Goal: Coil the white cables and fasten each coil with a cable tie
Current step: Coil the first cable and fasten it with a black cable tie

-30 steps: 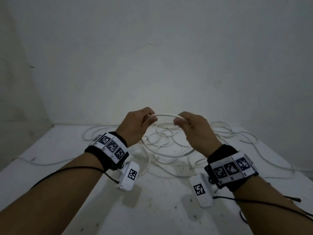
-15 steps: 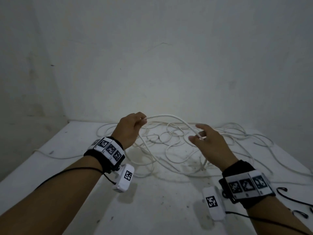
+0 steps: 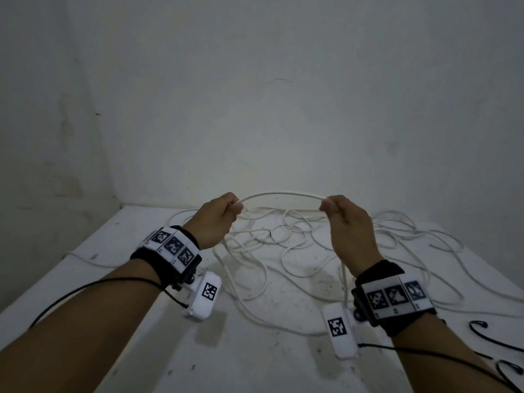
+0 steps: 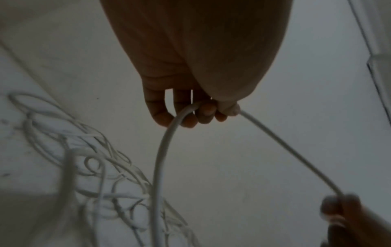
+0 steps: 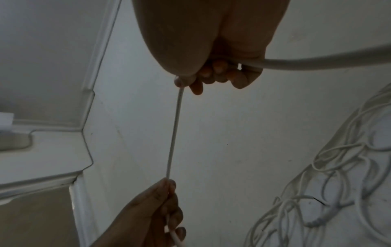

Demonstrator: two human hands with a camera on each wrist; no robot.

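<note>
A white cable [image 3: 282,194] arches between both raised hands above a white table [image 3: 255,358]. My left hand [image 3: 218,219] pinches one side of the arch, fingers curled round the cable [image 4: 169,133], which then drops toward the table. My right hand [image 3: 344,219] pinches the other side between thumb and fingers; in the right wrist view the cable [image 5: 174,130] runs straight down to the left hand [image 5: 160,208]. A tangle of loose white cable [image 3: 297,245] lies on the table beneath and behind the hands. No cable tie shows.
Plain walls close the table at the back and left. Cable loops [image 3: 419,239] spread toward the right edge. Thin black wires [image 3: 487,336] lie at the front right. A white ledge [image 5: 42,150] shows in the right wrist view.
My right hand, open and lower half a second ago, has risen and taken hold of the cable again. The two hands now stand wider apart with a longer arch between them.
</note>
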